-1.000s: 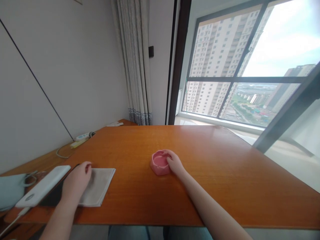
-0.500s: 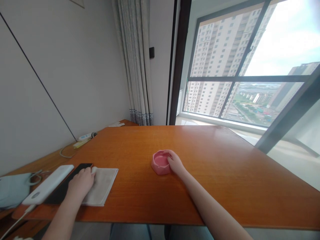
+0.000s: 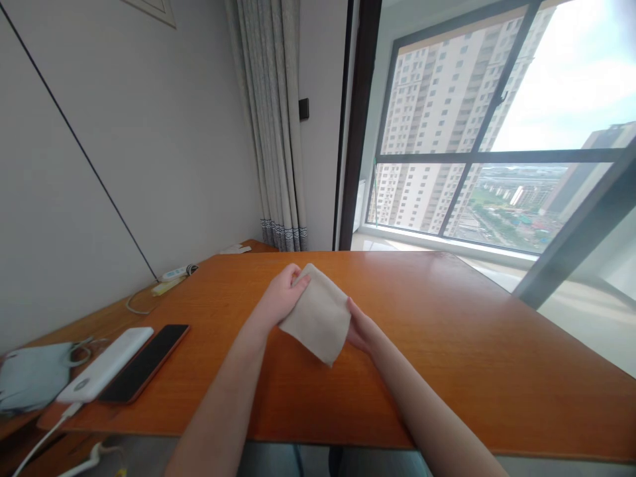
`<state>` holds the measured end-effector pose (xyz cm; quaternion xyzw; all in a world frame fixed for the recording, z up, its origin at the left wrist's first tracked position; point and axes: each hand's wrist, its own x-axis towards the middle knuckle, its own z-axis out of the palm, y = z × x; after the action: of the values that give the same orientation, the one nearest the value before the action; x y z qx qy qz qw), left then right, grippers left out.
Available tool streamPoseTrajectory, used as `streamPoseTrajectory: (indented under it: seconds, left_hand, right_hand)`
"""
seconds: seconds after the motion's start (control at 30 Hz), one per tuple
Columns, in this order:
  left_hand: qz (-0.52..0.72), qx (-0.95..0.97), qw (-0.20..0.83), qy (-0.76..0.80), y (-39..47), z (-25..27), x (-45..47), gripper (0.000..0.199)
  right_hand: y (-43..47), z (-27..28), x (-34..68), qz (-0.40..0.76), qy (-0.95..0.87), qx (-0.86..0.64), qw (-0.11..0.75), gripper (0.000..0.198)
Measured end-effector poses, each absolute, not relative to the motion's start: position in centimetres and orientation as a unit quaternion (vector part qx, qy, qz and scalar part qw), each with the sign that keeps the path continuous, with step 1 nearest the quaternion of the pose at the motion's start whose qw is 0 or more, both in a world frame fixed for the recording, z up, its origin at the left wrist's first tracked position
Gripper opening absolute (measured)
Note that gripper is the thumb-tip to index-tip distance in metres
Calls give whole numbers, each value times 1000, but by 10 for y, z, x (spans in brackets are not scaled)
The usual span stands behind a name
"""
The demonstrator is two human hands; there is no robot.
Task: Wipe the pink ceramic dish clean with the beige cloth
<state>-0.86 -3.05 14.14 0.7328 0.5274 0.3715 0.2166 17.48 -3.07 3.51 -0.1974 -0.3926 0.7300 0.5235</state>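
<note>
A folded grey cloth [image 3: 320,318] hangs tilted over the middle of the table between both hands. My left hand [image 3: 284,295] is closed on its upper left edge, with the thumb lying on the front of the cloth. At the right edge of the cloth, my right hand [image 3: 360,326] is curled with its thumb up. Its fingers go behind the cloth, so what they hold is hidden. The pink, scalloped ashtray-like dish seen earlier does not show now; the cloth covers the spot where it was.
At the left of the wooden table [image 3: 447,358] lie a black phone [image 3: 144,364] and a white power bank [image 3: 106,364] with a cable. A pale blue pouch [image 3: 34,374] is beyond them. A power strip [image 3: 173,273] lies by the wall, and a window [image 3: 497,159] is at right.
My left hand has lifted the cloth from beside the phone and carried it right, to my right hand. The pink dish has gone out of sight behind it. The phone is now uncovered.
</note>
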Motion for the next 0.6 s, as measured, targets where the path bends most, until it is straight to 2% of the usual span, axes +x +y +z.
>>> streamPoseTrajectory:
  seconds: [0.2, 0.4, 0.5, 0.6]
  left_hand:
    - [427, 697, 162, 552, -14, 136, 16, 20]
    - [457, 704, 187, 510, 2, 112, 21, 20]
    - [473, 694, 245, 484, 16, 86, 15, 23]
    - [422, 685, 274, 527, 26, 54, 4, 26]
  right_hand:
    - [-34, 49, 177, 782, -284, -136, 538, 53]
    - [-37, 47, 175, 778, -246, -251, 521, 29]
    - [-28, 43, 185, 658, -289, -349, 602, 26]
    - [-19, 40, 199, 400, -426, -449, 676, 28]
